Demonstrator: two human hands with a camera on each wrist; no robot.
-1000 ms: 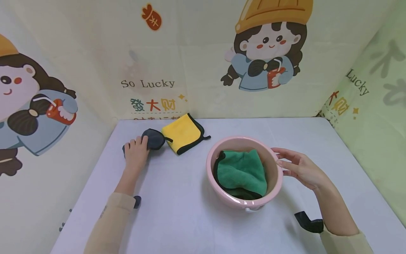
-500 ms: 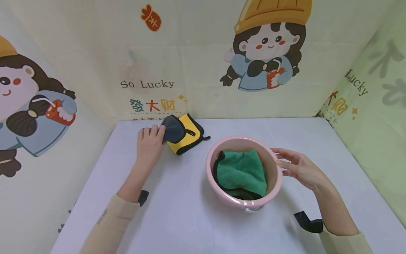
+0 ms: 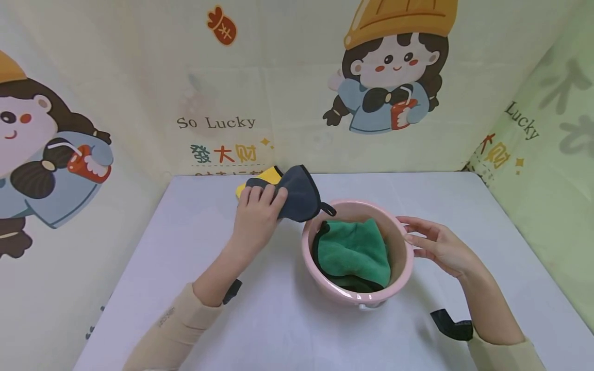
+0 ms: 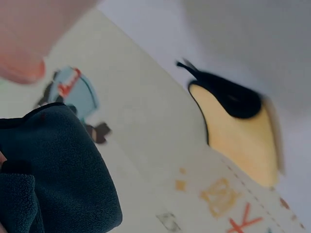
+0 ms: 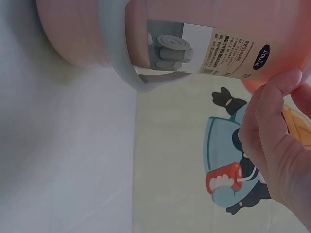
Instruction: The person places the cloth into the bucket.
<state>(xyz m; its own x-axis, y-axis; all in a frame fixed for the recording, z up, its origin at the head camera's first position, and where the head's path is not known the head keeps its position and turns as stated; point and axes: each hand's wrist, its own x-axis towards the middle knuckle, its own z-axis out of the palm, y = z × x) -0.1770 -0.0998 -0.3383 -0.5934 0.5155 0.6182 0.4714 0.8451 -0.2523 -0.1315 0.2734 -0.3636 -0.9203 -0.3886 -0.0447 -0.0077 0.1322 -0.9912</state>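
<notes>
My left hand (image 3: 257, 216) grips a folded dark grey-blue cloth (image 3: 299, 196) with black edging and a small black loop. In the left wrist view the held cloth (image 4: 73, 170) shows a fuzzy texture. Its loop end overlaps the far-left rim of a pink bucket (image 3: 308, 257). Crumpled inside that bucket lies a green cloth (image 3: 352, 250) with black trim. At the bucket's right rim, my right hand (image 3: 447, 247) touches the outer side with extended thumb and fingers.
Partly hidden behind the left hand, a yellow cloth (image 3: 271, 176) with black edging lies near the back of the white table (image 3: 260, 314). The bucket's pale handle (image 5: 116, 43) hangs at its side. A printed curtain (image 3: 297, 93) encloses the back and sides.
My left hand has lifted the dark cloth from the table's left side and carried it right, past the yellow cloth to the bucket's edge. My right hand and the bucket have stayed put.
</notes>
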